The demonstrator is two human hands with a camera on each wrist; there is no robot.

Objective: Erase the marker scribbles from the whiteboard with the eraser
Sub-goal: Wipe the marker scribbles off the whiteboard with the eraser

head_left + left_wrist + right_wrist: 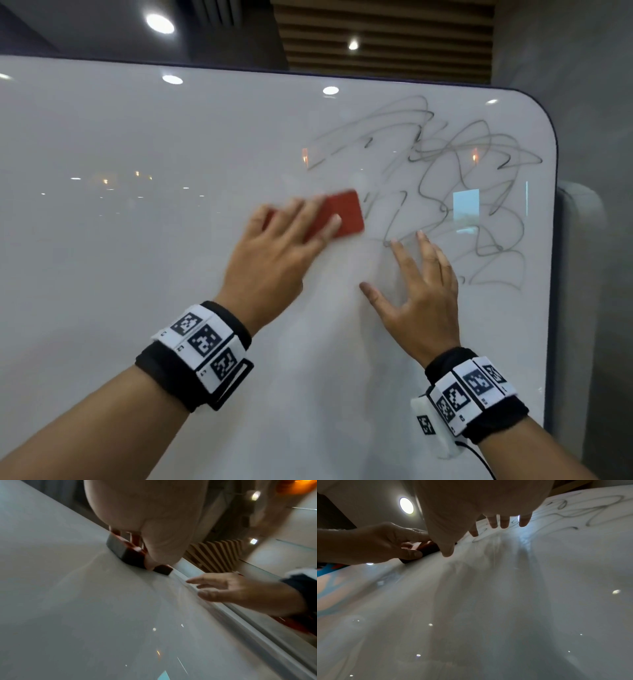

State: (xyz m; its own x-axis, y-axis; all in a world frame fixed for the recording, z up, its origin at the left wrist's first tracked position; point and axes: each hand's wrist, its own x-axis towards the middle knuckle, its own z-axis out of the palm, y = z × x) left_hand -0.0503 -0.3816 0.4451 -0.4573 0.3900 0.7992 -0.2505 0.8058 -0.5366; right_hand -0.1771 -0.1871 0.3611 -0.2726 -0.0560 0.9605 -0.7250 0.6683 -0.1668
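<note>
I have the red eraser under my left hand, fingers curled over its back and thumb on its lower edge, pressing it flat on the whiteboard just left of the scribbles. My right hand is spread open with nothing in it, fingertips against the board at the lower edge of the marks. To do this well, I judge I should keep the felt face fully flat, press evenly, and sweep right in overlapping passes, lifting my right hand clear so it smears no ink.
</note>
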